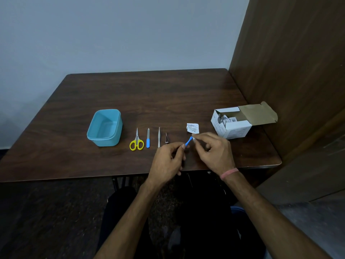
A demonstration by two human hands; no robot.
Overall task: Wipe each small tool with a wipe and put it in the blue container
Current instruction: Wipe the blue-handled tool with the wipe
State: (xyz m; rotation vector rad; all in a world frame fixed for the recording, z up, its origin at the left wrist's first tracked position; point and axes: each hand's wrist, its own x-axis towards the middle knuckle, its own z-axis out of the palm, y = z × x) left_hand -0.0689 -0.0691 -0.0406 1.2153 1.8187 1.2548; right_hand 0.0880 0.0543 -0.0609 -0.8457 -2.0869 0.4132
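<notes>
My left hand (168, 159) pinches the near end of a small blue-handled tool (189, 141) just above the table. My right hand (214, 148) pinches a small white wipe (194, 136) against the tool's far tip. The blue container (104, 128) stands open and empty at the left. In a row between it and my hands lie yellow-handled scissors (136, 142), a nail file with a blue handle (148, 140), a slim metal tool (159, 137) and small dark tweezers (166, 138).
A torn white wipe wrapper (193, 128) lies just beyond my right hand. An open white carton of wipe sachets (233, 124) sits at the right on the dark wooden table (149, 94). A wooden panel (289, 71) borders the table's right side.
</notes>
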